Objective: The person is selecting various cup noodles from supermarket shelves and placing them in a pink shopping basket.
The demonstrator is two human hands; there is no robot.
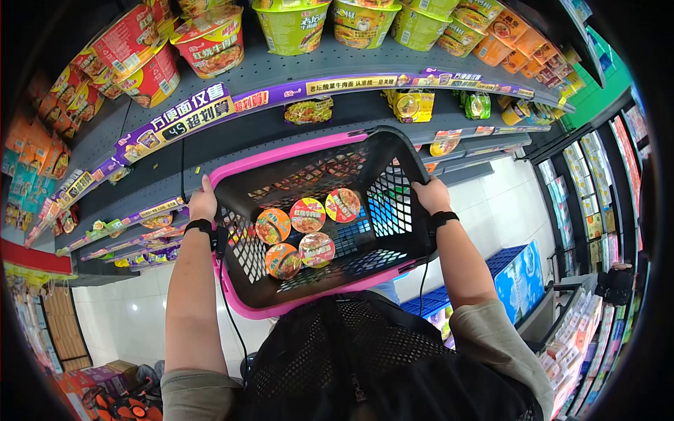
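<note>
A black shopping basket (414, 165) with a pink rim is held level in front of my body. My left hand (203, 202) is closed on its left end, thumb upward along the rim. At the opposite end my right hand (433, 196) grips the black edge; some fingers are hidden behind the wall. Several instant noodle bowls lie on the basket floor, among them an orange-lidded bowl (272, 226), another orange one (283, 261) and a red-lidded bowl (308, 215). A dark band and cable are on each wrist.
Grey store shelves (267, 77) curve across the front, with green noodle bowls (293, 28) and red noodle bowls (208, 43) on the upper level. A yellow noodle packet (411, 105) sits lower. Behind on the right stand a blue box (519, 281) and blue crates (502, 263).
</note>
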